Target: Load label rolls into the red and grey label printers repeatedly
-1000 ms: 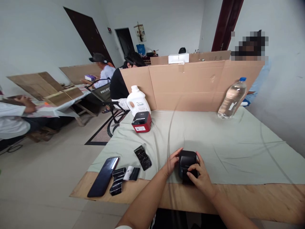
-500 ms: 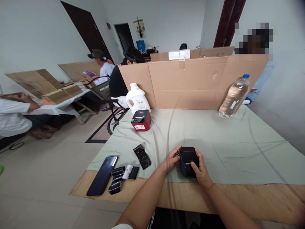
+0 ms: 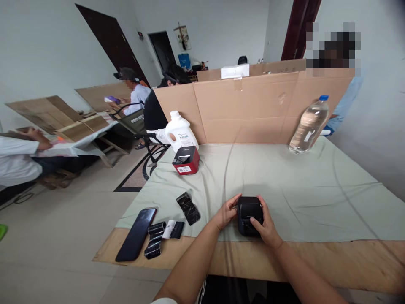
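Note:
A small black box-shaped device (image 3: 249,211) rests on the pale green cloth (image 3: 284,185) near the table's front edge. My left hand (image 3: 225,213) grips its left side with fingers curled against it. My right hand (image 3: 265,223) wraps over its right side and front, thumb on top. Left of my hands lie a dark crumpled strip (image 3: 188,208), a black phone (image 3: 136,234) and some black and white rolled pieces (image 3: 163,234).
A red and black device (image 3: 186,160) and a white jug (image 3: 180,133) stand at the back left. A clear water bottle (image 3: 308,124) stands against the cardboard divider (image 3: 253,109). Several people sit at other tables to the left and behind the divider.
My hands have shifted slightly on the black device, the right thumb moving over its top. The device stays in about the same spot; the view has tilted a little.

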A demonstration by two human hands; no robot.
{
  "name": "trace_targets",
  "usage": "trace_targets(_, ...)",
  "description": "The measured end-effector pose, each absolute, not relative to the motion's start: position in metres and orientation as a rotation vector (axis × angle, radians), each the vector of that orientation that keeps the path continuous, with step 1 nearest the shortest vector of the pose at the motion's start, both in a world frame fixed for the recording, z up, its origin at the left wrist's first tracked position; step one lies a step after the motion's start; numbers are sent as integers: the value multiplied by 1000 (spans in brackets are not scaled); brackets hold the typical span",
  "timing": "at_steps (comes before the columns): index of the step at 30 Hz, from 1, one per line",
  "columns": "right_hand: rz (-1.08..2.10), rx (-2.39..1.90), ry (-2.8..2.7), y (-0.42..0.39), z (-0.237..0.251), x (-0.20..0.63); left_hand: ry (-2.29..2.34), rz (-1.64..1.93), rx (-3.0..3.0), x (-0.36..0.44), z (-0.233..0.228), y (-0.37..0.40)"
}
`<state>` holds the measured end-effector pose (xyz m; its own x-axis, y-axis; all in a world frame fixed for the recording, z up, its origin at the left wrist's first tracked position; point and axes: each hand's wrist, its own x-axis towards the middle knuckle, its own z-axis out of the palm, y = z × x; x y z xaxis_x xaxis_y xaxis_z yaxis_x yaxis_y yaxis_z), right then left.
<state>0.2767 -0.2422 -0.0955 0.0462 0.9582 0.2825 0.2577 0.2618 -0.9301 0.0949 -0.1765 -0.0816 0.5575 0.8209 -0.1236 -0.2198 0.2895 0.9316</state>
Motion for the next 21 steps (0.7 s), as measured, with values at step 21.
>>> trace_targets(21, 938, -1319, -1093, -224, -84, 282, 689, 722, 1167, 95, -83, -175)
